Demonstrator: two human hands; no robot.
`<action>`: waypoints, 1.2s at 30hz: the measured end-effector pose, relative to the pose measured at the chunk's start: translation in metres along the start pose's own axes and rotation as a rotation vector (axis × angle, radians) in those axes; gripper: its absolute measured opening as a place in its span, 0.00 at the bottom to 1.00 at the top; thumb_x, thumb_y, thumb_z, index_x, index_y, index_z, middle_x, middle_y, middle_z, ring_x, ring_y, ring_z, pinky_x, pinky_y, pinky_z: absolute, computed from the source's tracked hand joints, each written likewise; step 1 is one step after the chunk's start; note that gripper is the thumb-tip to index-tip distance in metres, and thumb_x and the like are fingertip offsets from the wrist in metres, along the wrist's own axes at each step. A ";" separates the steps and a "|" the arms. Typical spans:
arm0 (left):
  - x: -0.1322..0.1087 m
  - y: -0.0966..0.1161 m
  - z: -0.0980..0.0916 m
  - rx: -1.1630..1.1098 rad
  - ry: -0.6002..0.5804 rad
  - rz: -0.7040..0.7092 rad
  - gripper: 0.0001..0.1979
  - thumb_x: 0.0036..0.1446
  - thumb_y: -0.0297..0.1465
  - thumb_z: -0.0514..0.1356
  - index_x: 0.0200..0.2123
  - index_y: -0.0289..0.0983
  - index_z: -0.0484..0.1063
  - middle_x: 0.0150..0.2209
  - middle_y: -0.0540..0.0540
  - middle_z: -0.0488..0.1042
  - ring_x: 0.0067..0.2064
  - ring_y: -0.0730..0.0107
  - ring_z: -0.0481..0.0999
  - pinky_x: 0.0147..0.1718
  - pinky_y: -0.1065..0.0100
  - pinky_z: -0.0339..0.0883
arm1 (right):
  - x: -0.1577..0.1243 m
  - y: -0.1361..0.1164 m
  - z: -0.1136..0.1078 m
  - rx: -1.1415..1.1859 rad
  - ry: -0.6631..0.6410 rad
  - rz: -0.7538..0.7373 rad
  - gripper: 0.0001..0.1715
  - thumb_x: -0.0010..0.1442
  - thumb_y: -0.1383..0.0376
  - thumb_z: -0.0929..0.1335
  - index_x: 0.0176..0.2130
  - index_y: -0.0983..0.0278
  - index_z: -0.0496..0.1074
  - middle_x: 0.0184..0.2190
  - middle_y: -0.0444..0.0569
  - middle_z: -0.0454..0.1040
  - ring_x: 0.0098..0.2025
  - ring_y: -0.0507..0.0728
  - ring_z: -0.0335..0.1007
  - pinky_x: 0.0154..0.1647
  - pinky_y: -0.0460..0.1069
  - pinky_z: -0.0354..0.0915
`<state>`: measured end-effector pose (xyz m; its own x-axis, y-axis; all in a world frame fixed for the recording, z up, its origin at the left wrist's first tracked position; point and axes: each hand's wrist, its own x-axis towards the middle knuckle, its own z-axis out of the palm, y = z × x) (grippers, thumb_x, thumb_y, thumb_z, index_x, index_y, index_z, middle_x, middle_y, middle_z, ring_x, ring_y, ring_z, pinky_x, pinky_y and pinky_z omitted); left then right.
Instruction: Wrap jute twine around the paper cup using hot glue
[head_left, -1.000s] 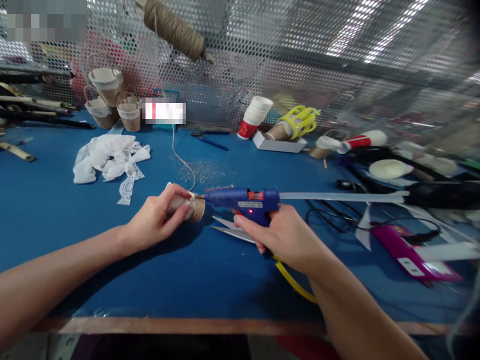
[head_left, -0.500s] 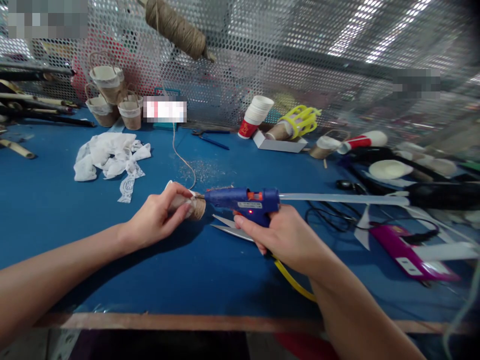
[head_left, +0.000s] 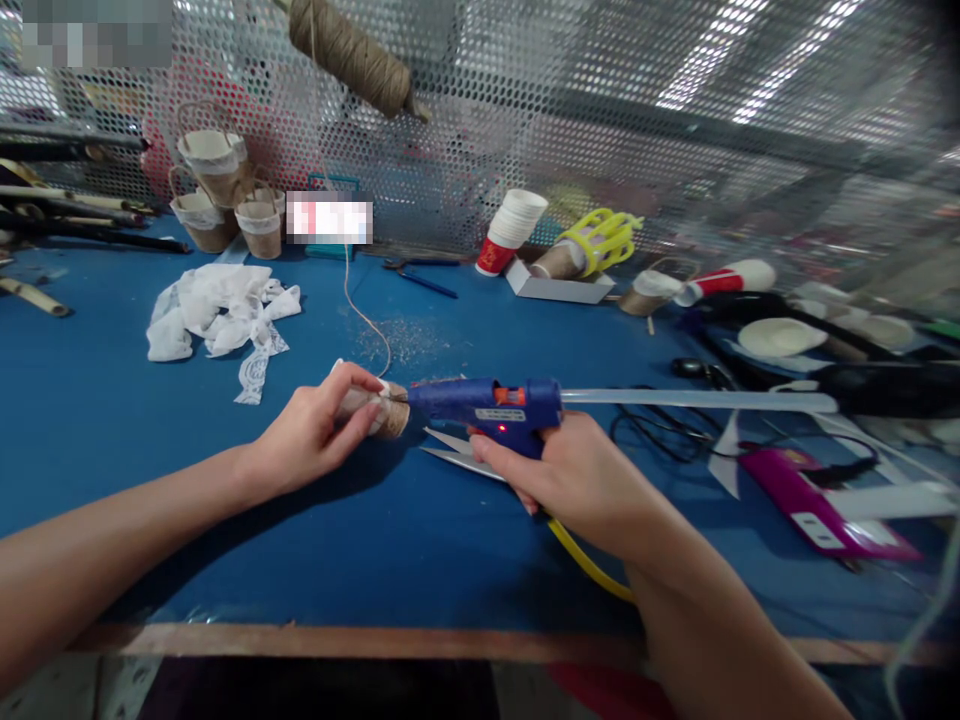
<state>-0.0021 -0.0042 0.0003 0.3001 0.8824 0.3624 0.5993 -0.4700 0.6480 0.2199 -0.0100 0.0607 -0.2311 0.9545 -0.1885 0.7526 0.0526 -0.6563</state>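
My left hand (head_left: 319, 436) is closed round a small paper cup partly wrapped in brown twine (head_left: 386, 412), lying on its side on the blue table (head_left: 375, 540). My right hand (head_left: 581, 475) grips a blue hot glue gun (head_left: 487, 405) whose nozzle touches the twine-wrapped end of the cup. A clear glue stick (head_left: 690, 400) pokes out of the gun's back, and a yellow cord (head_left: 589, 565) runs from its handle. A strand of twine (head_left: 360, 310) leads from the cup up to a hanging spool (head_left: 349, 55).
White lace scraps (head_left: 217, 315) lie at the left. Finished twine cups (head_left: 225, 205) stand at the back left, stacked paper cups (head_left: 510, 230) and a yellow holder (head_left: 600, 240) at the back. A white paper scrap (head_left: 457, 455) lies under the gun. A magenta tool (head_left: 817, 505) and black cables lie right.
Hardly anything has changed: the glue gun has shifted very slightly to the right, and both hands keep their grips.
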 end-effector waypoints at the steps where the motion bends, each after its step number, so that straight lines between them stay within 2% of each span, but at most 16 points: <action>1: 0.000 0.000 0.000 0.001 -0.002 0.000 0.09 0.57 0.31 0.50 0.40 0.35 0.61 0.33 0.44 0.73 0.36 0.66 0.75 0.29 0.71 0.67 | 0.000 -0.001 0.000 0.004 0.008 -0.002 0.17 0.52 0.57 0.64 0.18 0.63 0.61 0.08 0.41 0.61 0.11 0.49 0.59 0.13 0.44 0.57; 8: 0.000 0.001 0.000 0.002 -0.018 -0.010 0.09 0.57 0.32 0.50 0.41 0.35 0.61 0.31 0.45 0.73 0.29 0.70 0.74 0.26 0.72 0.65 | -0.002 -0.004 -0.001 0.001 0.028 -0.054 0.16 0.52 0.60 0.65 0.18 0.61 0.60 0.08 0.39 0.60 0.11 0.48 0.57 0.13 0.45 0.56; 13: 0.000 0.001 0.000 -0.013 -0.006 -0.002 0.09 0.57 0.32 0.50 0.40 0.35 0.60 0.28 0.46 0.73 0.31 0.69 0.75 0.26 0.72 0.66 | -0.003 -0.005 -0.001 -0.009 0.030 -0.092 0.20 0.53 0.60 0.65 0.15 0.60 0.58 0.06 0.39 0.59 0.11 0.49 0.57 0.14 0.45 0.57; 21: 0.000 0.002 -0.001 -0.002 -0.013 0.003 0.09 0.57 0.31 0.50 0.40 0.34 0.61 0.27 0.46 0.73 0.28 0.70 0.74 0.25 0.72 0.65 | -0.006 -0.006 -0.002 -0.004 0.013 -0.090 0.19 0.53 0.59 0.65 0.15 0.60 0.59 0.06 0.40 0.60 0.11 0.49 0.57 0.14 0.45 0.57; 31: 0.000 0.002 -0.001 -0.007 -0.009 -0.002 0.09 0.57 0.31 0.50 0.40 0.34 0.61 0.29 0.45 0.74 0.31 0.68 0.75 0.27 0.72 0.66 | -0.004 -0.005 -0.002 -0.008 0.037 -0.115 0.12 0.52 0.60 0.65 0.20 0.61 0.64 0.07 0.38 0.58 0.11 0.50 0.56 0.14 0.46 0.56; 36: 0.000 0.002 -0.001 0.009 -0.018 -0.008 0.09 0.57 0.31 0.50 0.41 0.34 0.61 0.29 0.45 0.74 0.28 0.70 0.74 0.26 0.72 0.66 | -0.004 -0.005 -0.002 -0.021 0.031 -0.108 0.09 0.52 0.61 0.65 0.23 0.62 0.66 0.08 0.38 0.59 0.12 0.50 0.56 0.14 0.46 0.55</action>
<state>-0.0017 -0.0048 0.0027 0.3081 0.8866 0.3449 0.6087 -0.4623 0.6447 0.2179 -0.0135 0.0663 -0.2928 0.9515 -0.0947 0.7375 0.1617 -0.6558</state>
